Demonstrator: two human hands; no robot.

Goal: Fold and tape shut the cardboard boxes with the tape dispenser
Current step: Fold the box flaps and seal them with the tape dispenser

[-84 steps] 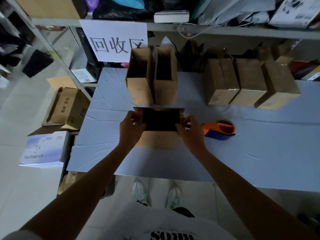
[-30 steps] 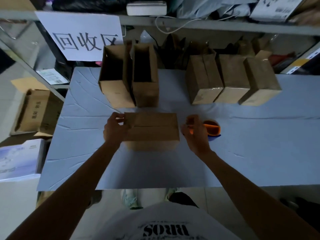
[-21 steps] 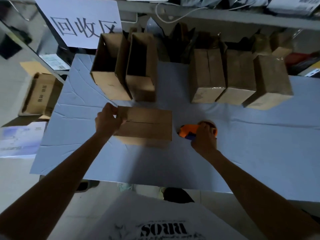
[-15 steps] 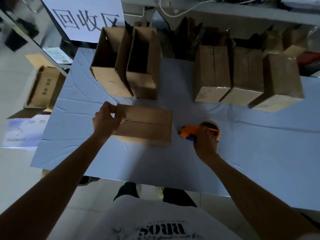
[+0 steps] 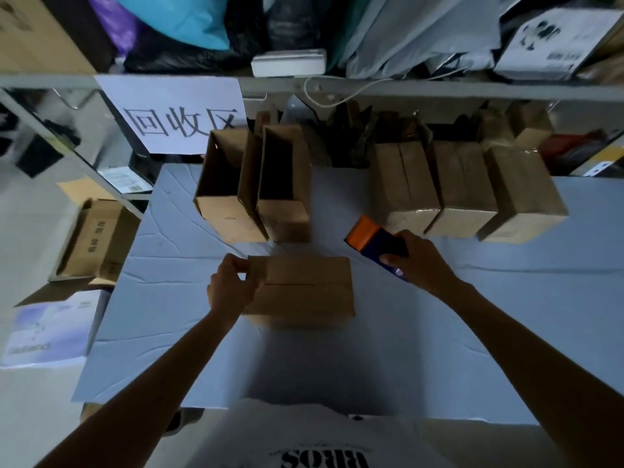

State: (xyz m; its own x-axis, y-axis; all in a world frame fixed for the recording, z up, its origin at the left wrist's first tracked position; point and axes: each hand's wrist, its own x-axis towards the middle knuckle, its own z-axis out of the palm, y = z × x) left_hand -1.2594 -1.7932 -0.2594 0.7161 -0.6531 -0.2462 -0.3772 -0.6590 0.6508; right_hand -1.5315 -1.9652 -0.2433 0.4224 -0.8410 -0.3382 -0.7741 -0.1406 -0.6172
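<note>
From the head view we look down on a pale blue tabletop (image 5: 337, 359) with two bare forearms reaching in. Near its middle lies a cardboard box (image 5: 304, 288), its top flaps folded flat so that they meet in a seam running left to right. The left hand (image 5: 231, 288) grips the box's left end, its fingers (image 5: 236, 265) curled over the upper corner. The right hand (image 5: 418, 261) is to the right of the box and apart from it, fingers (image 5: 393, 258) clenched round a tape dispenser (image 5: 374, 239), blue with an orange end that tilts up and to the left. Behind the box stand two open boxes (image 5: 233, 194), touching side by side, with dark interiors. To their right, three closed boxes (image 5: 464, 194) sit in a row, just behind the dispenser. A white paper sign (image 5: 175, 116) with large characters hangs from a shelf (image 5: 439, 87) piled with bags. On the floor at left we see an open carton (image 5: 94, 241) and a white box (image 5: 47, 329).
</note>
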